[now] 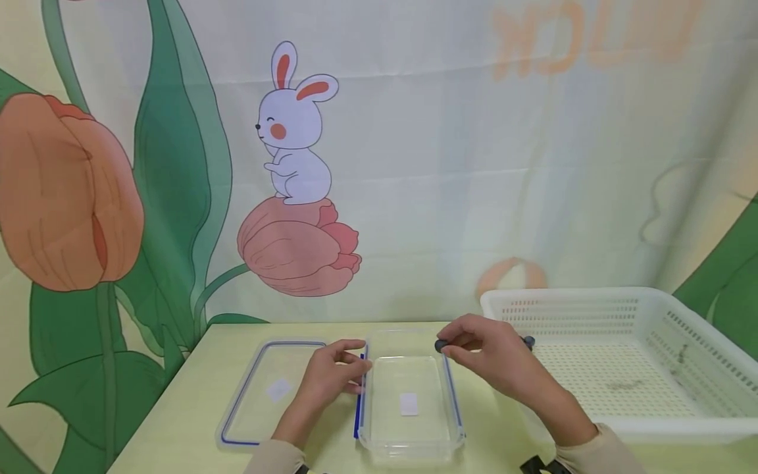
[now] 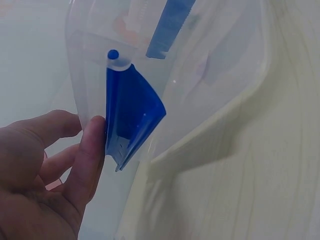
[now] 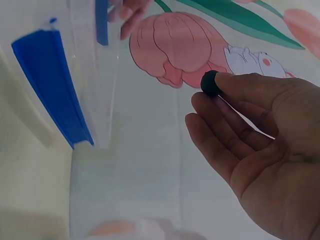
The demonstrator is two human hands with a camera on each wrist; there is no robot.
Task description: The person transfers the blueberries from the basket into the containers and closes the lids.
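Note:
A clear plastic food container [image 1: 408, 438] with blue side clips stands uncovered on the table, a white label on its bottom. My left hand [image 1: 331, 375] holds its left side, fingertips at the rim beside the blue clip [image 2: 130, 110]. Between thumb and fingertips, my right hand [image 1: 497, 355] pinches a blueberry [image 3: 210, 83], small, round and dark, above the container's far right rim. Another dark blue piece [image 1: 529, 341], partly hidden behind the right hand, shows near the white basket's left side.
Left of the container lies its clear lid [image 1: 260, 368] with a blue seal, partly behind the left hand. A white perforated basket [image 1: 616, 428] stands at the right. Behind the table [image 1: 177, 421] hangs a printed cloth [image 1: 414, 197] with a rabbit and tulips.

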